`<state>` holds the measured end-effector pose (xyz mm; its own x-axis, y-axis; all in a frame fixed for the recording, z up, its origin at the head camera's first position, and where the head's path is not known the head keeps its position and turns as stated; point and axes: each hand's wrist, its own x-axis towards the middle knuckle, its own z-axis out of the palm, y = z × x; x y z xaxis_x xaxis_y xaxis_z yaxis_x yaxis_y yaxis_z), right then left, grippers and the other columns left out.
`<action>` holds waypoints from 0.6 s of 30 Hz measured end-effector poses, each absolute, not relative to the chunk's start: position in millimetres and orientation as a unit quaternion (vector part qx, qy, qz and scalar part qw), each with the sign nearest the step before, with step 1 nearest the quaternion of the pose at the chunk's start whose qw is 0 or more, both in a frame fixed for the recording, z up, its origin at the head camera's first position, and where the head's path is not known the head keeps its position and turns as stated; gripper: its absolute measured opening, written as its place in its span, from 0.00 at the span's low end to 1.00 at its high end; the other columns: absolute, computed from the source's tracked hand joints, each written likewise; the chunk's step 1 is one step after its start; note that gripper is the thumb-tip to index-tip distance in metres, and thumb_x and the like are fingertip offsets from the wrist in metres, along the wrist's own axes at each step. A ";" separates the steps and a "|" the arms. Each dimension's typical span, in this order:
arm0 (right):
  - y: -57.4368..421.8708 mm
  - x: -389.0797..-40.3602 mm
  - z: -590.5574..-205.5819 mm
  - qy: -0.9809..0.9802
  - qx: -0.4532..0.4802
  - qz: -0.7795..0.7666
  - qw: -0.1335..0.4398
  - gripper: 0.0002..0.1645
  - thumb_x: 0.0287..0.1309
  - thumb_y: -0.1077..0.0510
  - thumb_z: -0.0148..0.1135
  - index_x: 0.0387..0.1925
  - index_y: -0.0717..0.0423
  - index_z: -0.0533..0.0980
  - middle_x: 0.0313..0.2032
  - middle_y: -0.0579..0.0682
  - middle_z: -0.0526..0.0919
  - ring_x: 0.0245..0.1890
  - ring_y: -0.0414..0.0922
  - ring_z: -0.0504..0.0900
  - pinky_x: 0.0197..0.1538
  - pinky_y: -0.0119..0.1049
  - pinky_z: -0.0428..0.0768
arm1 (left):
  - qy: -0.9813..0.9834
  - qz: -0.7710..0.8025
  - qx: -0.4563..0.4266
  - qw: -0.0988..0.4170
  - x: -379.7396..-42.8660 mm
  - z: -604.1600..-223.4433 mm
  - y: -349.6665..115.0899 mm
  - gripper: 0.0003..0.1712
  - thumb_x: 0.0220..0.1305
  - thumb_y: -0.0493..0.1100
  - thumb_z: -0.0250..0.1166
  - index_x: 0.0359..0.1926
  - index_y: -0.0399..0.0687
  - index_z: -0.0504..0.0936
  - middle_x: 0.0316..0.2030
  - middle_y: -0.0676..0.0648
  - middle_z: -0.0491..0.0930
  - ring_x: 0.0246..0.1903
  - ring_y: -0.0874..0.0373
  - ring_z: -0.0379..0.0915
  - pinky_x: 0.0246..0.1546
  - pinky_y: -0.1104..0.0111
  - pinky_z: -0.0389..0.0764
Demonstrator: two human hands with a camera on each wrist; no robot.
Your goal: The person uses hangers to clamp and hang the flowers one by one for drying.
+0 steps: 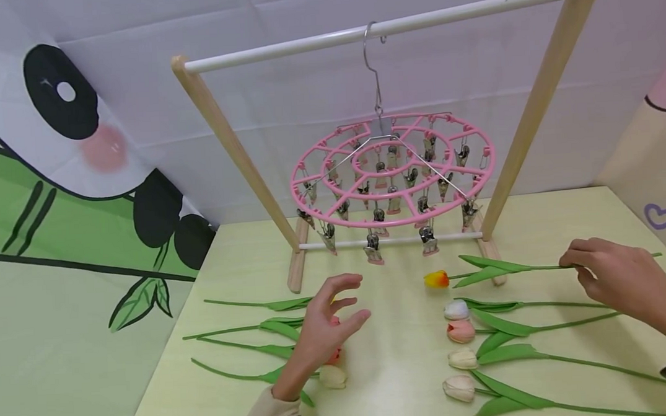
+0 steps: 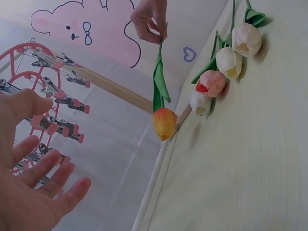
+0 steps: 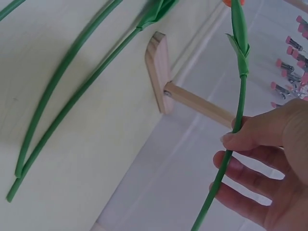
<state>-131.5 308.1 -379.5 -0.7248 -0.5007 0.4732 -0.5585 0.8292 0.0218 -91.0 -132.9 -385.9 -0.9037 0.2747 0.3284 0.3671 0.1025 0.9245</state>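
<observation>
An orange-yellow artificial tulip (image 1: 436, 280) is held by my right hand (image 1: 620, 276), its thumb and fingers pinching the green stem (image 3: 239, 103). In the left wrist view the tulip's bloom (image 2: 165, 123) shows apart from the table. My left hand (image 1: 327, 332) is held over the tulips at the left, fingers spread and loosely bent, holding nothing. Behind both hands, a round pink clip hanger (image 1: 395, 218) with several metal clips hangs by its hook from a white rod (image 1: 303, 45).
Several tulips lie at the right, among them a white (image 1: 456, 309), a pink (image 1: 461, 331) and a cream one (image 1: 463, 358). More tulips, including a cream one (image 1: 333, 377), lie partly hidden under my left hand. Wooden posts (image 1: 540, 106) support the rod on the pale table (image 1: 395, 354).
</observation>
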 end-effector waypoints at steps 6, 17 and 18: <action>294.0 -131.1 -369.8 -0.913 0.309 0.065 0.257 0.17 0.27 0.73 0.59 0.22 0.52 0.81 0.25 0.45 0.79 0.17 0.41 0.72 0.11 0.26 0.54 | -0.735 -0.638 -0.228 0.030 -97.7 -395.3 -128.4 0.29 0.56 0.31 0.67 0.59 0.43 0.70 0.57 0.45 0.71 0.56 0.50 0.68 0.55 0.52 0.74; 278.4 -132.7 -362.3 -0.890 0.347 0.072 0.286 0.17 0.27 0.74 0.56 0.20 0.52 0.80 0.24 0.46 0.79 0.18 0.43 0.74 0.10 0.26 0.56 | -0.729 -0.649 -0.217 0.001 -91.7 -371.7 -109.0 0.27 0.55 0.27 0.66 0.57 0.33 0.70 0.55 0.40 0.72 0.55 0.45 0.68 0.56 0.47 0.71; 277.2 -132.7 -361.5 -0.889 0.351 0.073 0.286 0.17 0.28 0.74 0.56 0.20 0.52 0.80 0.24 0.46 0.79 0.18 0.43 0.74 0.10 0.26 0.57 | -0.729 -0.649 -0.218 0.000 -90.9 -368.6 -107.4 0.27 0.55 0.27 0.65 0.57 0.32 0.70 0.55 0.40 0.72 0.55 0.45 0.68 0.55 0.46 0.71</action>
